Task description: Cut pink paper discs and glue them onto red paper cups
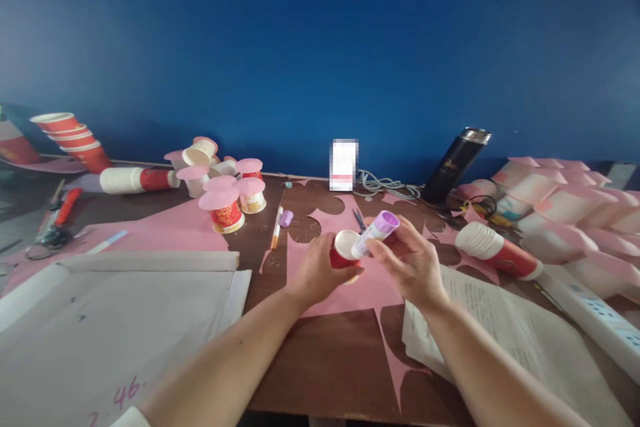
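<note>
"Head view: what has the left hand (320, 268) got?"

"A red cup (341, 255), mouth up, over the pink sheet (345, 299) on the bench (305, 360); its fingers curl partway shut round the side"

"And the right hand (413, 263)?"

"A glue stick (376, 233), tilted, fingers closed on it, low end at the cup's right rim; I can't tell if they touch"

"What's to the left?"

"A pen (277, 230) beside a purple cap (286, 218), then capped cups (221, 202) farther left, and a white box (150, 333) near left"

"And right?"

"A black flask (455, 163) far, a cup stack (500, 252) on its side, papers (520, 340) nearer"
</note>
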{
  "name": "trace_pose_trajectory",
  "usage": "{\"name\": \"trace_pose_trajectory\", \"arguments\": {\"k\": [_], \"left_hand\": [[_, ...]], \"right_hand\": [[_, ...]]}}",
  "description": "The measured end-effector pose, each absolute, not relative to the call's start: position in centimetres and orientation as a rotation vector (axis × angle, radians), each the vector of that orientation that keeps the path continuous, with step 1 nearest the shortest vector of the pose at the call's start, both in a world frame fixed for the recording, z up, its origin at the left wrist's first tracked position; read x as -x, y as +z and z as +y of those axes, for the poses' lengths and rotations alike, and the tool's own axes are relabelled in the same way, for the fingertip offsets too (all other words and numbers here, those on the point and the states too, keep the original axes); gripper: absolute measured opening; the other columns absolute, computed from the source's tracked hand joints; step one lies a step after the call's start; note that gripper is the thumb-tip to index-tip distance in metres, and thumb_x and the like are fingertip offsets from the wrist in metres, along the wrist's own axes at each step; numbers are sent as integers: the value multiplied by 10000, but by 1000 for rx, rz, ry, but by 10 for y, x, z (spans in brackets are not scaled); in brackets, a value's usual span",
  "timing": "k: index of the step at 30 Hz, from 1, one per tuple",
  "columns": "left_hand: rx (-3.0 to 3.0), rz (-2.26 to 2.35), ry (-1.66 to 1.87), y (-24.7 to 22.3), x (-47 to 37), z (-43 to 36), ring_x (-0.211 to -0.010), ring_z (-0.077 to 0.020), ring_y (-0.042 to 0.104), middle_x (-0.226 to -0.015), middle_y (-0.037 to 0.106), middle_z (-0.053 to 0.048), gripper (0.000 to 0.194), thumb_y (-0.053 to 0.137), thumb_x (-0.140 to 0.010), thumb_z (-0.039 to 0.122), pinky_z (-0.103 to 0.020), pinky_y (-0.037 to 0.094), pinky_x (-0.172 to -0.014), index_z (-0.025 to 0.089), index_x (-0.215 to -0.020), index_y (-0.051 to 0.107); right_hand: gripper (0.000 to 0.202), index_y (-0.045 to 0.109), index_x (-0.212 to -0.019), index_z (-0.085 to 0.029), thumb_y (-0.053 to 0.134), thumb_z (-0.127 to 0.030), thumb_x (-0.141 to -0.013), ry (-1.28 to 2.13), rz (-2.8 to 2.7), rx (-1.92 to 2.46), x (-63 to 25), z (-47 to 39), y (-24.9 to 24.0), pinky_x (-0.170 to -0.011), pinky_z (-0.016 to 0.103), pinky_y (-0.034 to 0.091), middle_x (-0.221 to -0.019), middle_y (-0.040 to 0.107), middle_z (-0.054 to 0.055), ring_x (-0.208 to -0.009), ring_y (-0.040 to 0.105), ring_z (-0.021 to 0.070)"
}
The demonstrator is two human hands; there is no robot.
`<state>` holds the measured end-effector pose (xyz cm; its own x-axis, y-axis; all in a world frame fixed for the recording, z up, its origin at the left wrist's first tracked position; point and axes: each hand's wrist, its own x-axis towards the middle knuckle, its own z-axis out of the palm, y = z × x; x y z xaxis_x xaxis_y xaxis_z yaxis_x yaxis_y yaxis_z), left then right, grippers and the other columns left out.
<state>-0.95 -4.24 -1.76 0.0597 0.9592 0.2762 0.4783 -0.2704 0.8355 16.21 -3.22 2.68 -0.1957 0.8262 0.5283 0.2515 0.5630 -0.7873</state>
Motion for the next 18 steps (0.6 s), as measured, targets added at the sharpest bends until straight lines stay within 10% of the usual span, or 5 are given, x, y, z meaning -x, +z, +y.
{"name": "trace_pose_trajectory", "arguments": {"k": [18], "left_hand": [[-1850,1488,1136,-20,10,-41,-866,-264,576,-960,637,-80,470,762,-647,461,-392,447,-718,190,-991,589]], "right_hand": [[142,686,-925,-217,617,-298,-830,482,-1733,988,-163,-30,31,-594,270,493,-874,577,37,-709,571,154]]}}
